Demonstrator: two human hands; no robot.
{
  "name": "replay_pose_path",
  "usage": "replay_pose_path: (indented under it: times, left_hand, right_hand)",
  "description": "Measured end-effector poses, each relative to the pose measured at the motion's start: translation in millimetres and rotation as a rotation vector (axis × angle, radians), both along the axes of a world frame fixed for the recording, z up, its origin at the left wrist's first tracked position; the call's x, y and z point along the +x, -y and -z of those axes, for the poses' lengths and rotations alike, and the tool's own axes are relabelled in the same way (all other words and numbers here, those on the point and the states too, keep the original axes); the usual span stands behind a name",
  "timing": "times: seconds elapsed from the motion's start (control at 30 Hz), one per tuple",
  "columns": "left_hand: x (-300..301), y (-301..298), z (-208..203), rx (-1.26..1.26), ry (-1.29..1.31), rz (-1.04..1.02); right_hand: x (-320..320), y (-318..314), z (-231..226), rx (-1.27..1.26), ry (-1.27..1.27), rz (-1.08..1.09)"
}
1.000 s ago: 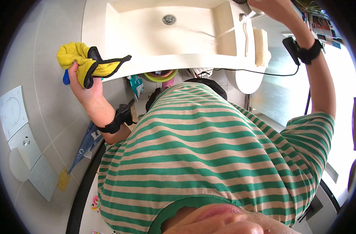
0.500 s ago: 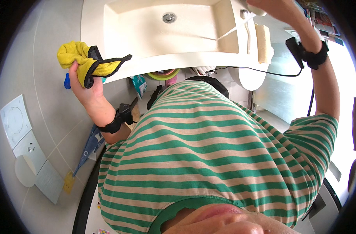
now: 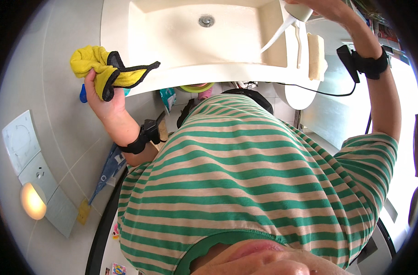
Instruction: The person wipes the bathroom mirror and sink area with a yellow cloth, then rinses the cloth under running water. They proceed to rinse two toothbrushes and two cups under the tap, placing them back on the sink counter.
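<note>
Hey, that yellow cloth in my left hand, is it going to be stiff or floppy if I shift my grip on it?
Probably floppy: the yellow cloth bunches into folds in the left hand, and its black-edged corner droops sideways toward the sink. It looks light, since a loose grip carries it. The fluffy surface likely grips well rather than slipping, though I can't tell whether it is wet.

Cream washbasin (image 3: 126, 27) w/ a rectangular bowl, metal drain (image 3: 206, 20) at its middle. On the flat right rim: a pale oblong sponge or cloth (image 3: 315, 56) (can't tell which) near the front edge. Tiled floor (image 3: 76, 151) below, grey-white; under the basin sit a green bowl (image 3: 197, 87), a teal packet (image 3: 167, 97), other small items.
</note>
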State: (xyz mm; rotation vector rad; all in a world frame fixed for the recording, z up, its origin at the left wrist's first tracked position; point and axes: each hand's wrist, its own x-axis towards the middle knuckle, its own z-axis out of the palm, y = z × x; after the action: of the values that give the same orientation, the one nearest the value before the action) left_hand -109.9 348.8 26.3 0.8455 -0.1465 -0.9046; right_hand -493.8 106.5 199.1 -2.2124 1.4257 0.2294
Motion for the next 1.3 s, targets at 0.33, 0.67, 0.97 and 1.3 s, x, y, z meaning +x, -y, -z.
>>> replay_pose_path:
  times: [0.33, 0.67, 0.97, 1.3]
  left_hand:
    - [1, 5, -1, 0.050, 0.015, -0.006]
    - [2, 3, 14, 0.157, 0.324, -0.040]
    - [-4, 10, 0, 0.025, 0.010, 0.029]
    - [-3, 18, 0, -0.074, -0.021, 0.087]
  right_hand:
    - [28, 15, 88, -0.324, 0.110, 0.038]
    - [118, 32, 119, -0.847, 0.118, 0.048]
    - [141, 30, 118, -0.883, 0.259, 0.146]
    - [158, 22, 118, -0.902, 0.370, 0.182]
